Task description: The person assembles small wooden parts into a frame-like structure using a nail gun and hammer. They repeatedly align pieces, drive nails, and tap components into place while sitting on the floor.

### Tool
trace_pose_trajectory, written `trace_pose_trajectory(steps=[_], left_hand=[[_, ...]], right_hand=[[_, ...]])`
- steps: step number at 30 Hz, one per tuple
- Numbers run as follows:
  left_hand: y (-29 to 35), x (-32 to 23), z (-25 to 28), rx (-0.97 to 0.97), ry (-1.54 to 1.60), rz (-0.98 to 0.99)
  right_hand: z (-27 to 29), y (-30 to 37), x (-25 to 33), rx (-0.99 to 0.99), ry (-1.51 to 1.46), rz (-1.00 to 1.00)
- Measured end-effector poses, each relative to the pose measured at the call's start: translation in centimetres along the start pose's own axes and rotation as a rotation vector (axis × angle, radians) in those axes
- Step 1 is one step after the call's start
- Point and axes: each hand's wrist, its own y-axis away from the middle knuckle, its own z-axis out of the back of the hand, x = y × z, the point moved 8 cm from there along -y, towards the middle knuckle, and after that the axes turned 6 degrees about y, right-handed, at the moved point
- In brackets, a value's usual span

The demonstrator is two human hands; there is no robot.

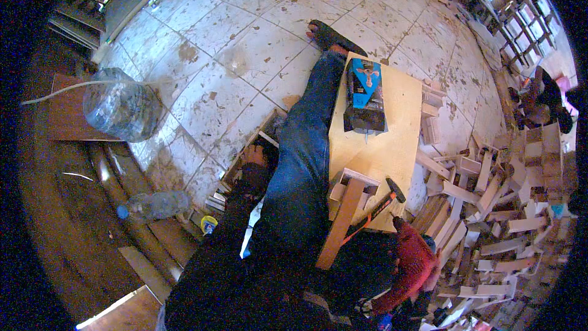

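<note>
My left arm, in a dark sleeve, reaches down beside my jeans-covered leg. My left hand (253, 157) is at a low wooden box (231, 175); its fingers are too dark to make out. My right hand does not show. On a pale board (404, 116) to the right of my leg lies a claw hammer (375, 209) with a dark head and an orange-and-black handle. Beside it, a small wooden frame (356, 182) has a brown wooden slat (342, 224) across it. Farther up the board stands a black-and-blue package (367, 95) with a nail-like point below it.
Many small wooden frames (484, 178) are heaped to the right. A person's red sleeve (416, 257) is close at lower right, and another person (542, 101) sits farther off. At left are a clear plastic bundle (119, 105), a plastic bottle (159, 205) and a yellow tub (209, 225).
</note>
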Motion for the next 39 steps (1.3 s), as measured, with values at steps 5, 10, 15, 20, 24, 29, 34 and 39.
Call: trace_pose_trajectory(steps=[5, 10, 15, 20, 24, 29, 34, 39], left_hand=[[-0.3, 0.3, 1.4, 0.025, 0.149, -0.029], [-0.9, -3.2, 6.2, 0.016, 0.184, -0.075], [-7.1, -6.2, 3.6, 0.254, 0.092, -0.068], [-11.9, -2.3, -5.7, 0.126, 0.041, 0.386], [-13.0, -0.5, -12.0, 0.056, -0.002, 0.076], [-12.5, -0.5, -12.3, 0.099, -0.209, -0.027], [-11.7, -5.9, 1.2, -0.102, 0.218, -0.119], [-7.2, -12.0, 17.7, -0.252, 1.043, 0.028]], right_hand=[[-0.1, 0.5, 2.0, 0.058, 0.008, 0.014], [-1.6, 0.8, 1.1, 0.134, 0.022, -0.006], [-0.8, 1.0, 0.4, 0.093, 0.024, -0.023], [0.9, 1.8, 1.0, 0.005, 0.028, -0.011], [0.3, 1.8, 1.7, 0.103, 0.058, -0.044], [1.0, 1.9, 2.0, -0.059, 0.055, -0.001], [2.1, 3.6, 0.5, -0.065, 0.041, -0.198], [5.0, 6.9, 4.8, -0.303, 0.202, -0.013]])
